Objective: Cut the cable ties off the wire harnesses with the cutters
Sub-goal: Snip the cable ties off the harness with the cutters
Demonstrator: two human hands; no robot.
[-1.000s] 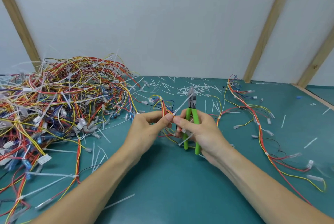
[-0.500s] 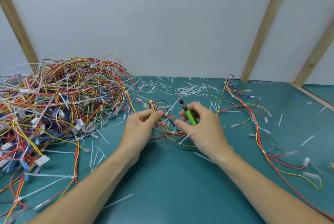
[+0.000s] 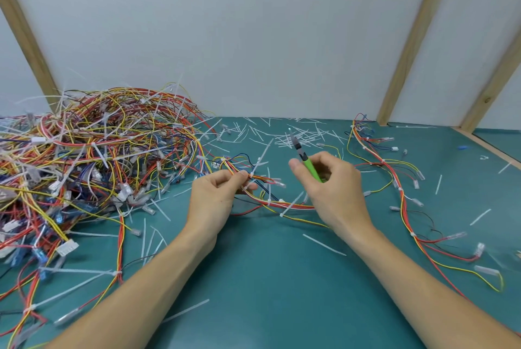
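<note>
While the left hand (image 3: pixel 215 195) pinches a wire harness (image 3: pixel 262 193) at centre frame beside a white cable tie (image 3: pixel 257 167), the right hand (image 3: pixel 331 182) has its grip clamped on the green-handled cutters (image 3: pixel 306 158), tip up and apart from the tie. The step seems to be lining up a cut; next the blades must reach that tie without nicking wires. No containers are visible: a harness pile (image 3: pixel 93 157) lies at left and cut tie pieces (image 3: pixel 296 134) on the green surface (image 3: pixel 267 278).
</note>
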